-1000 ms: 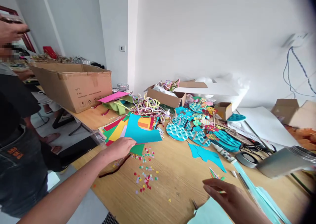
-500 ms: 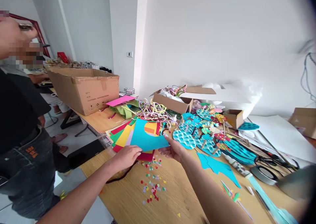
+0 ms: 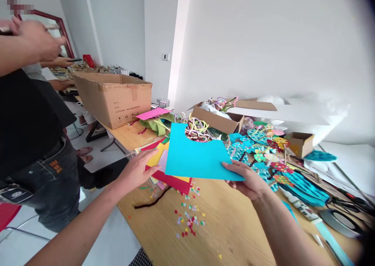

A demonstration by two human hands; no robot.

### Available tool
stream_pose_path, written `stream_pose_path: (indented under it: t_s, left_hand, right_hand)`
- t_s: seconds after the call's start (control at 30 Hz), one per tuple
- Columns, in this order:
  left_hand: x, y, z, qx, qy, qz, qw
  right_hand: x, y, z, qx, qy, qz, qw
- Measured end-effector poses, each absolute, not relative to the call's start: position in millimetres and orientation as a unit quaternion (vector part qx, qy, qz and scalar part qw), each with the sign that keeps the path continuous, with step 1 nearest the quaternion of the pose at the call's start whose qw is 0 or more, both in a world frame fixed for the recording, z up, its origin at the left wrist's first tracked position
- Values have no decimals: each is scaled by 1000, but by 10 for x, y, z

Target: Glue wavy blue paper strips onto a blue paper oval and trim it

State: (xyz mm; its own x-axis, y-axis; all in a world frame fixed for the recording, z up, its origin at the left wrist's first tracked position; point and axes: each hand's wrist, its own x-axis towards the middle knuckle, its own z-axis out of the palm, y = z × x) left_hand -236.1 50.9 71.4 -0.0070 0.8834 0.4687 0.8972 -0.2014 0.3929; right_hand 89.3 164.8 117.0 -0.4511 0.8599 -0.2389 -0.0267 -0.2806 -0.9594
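Note:
A sheet of bright blue paper (image 3: 196,160) with a curved cut-out in its top edge is raised above the table. My right hand (image 3: 246,180) pinches its lower right corner between thumb and fingers. To the left, my left hand (image 3: 139,168) has its fingers stretched out and apart, over the edge of a fanned stack of coloured paper (image 3: 175,180) in red, yellow and lilac. Whether it touches the stack I cannot tell. A dark fuzzy pipe cleaner (image 3: 152,201) lies below that hand, beside scattered paper confetti (image 3: 190,219).
Fish-decorated blue crafts (image 3: 263,149), a glue bottle (image 3: 303,207) and a tape roll (image 3: 340,221) lie at right. Behind are tangled pipe cleaners (image 3: 197,127) and an open carton (image 3: 216,117). A large cardboard box (image 3: 117,102) stands at left, near a standing person (image 3: 32,121).
The blue sheet has come up off the stack and moved right in my right hand. My left hand has let go of it and spread its fingers. The view has shifted slightly left.

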Motion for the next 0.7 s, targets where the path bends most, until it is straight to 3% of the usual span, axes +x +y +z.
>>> stream_pose_path:
  t_s: [0.3,0.53,0.7]
  left_hand:
    - [-1949,730,564,-828,-553,-90,-20]
    - [-1551,1042,463,-864,-498,-75,-3]
    - [-1259,1329,444,-892,-446,-69,19]
  right_hand:
    - [1630,1207,1564,-479,-430,610,462]
    - [1926,840,1612,-516,-340,607,500]
    - [2044,801,1478,-515,-427,566,482]
